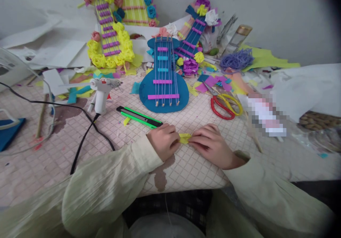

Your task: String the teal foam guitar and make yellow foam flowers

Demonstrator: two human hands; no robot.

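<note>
Between my two hands, low over the table near its front edge, is a small piece of yellow crepe paper [184, 138]. My left hand [164, 141] is closed on its left end, the fingers curled. The fingertips of my right hand [210, 145] pinch the right end. Just beyond my left hand lies a green and black utility knife [140, 117]. A blue cardboard guitar [164, 105] with purple and light-blue bars and pale strings lies flat behind my hands.
A white glue gun [100, 95] stands to the left, its black cord [87, 115] running across the table. Red and yellow scissors [226, 105] lie at right. Decorated paper instruments [109, 36], paper scraps and purple string [236, 59] fill the back.
</note>
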